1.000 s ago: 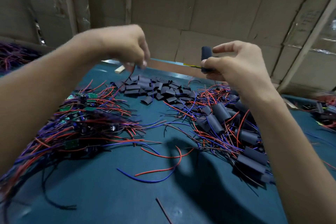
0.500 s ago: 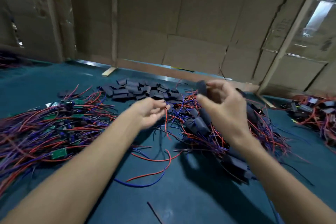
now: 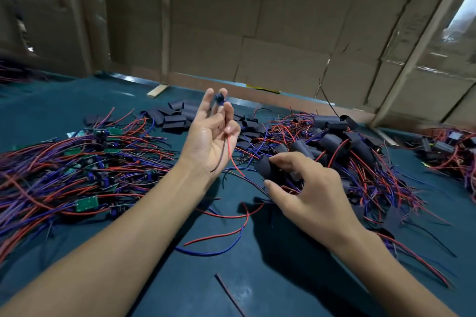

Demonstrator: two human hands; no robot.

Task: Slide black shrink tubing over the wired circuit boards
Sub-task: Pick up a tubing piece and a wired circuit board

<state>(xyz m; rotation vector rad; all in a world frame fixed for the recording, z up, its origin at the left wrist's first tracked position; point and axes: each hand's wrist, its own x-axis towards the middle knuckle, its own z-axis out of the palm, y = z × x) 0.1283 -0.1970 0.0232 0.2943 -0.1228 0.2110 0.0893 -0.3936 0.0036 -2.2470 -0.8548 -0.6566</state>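
Teal surface [image 3: 257, 265] strewn with wires; left hand [image 3: 210, 136] palm-up, fingers pinching wired part [image 3: 219, 98]; right hand [image 3: 306, 188] fingers pinching tubing [image 3: 265, 166].

A black shrink tube [image 3: 265, 165] sits pinched at frame centre. Flat loose tubes [image 3: 175, 118] lie upper centre, bare wired boards [image 3: 87, 204] left, sleeved ones [image 3: 332, 140] right.
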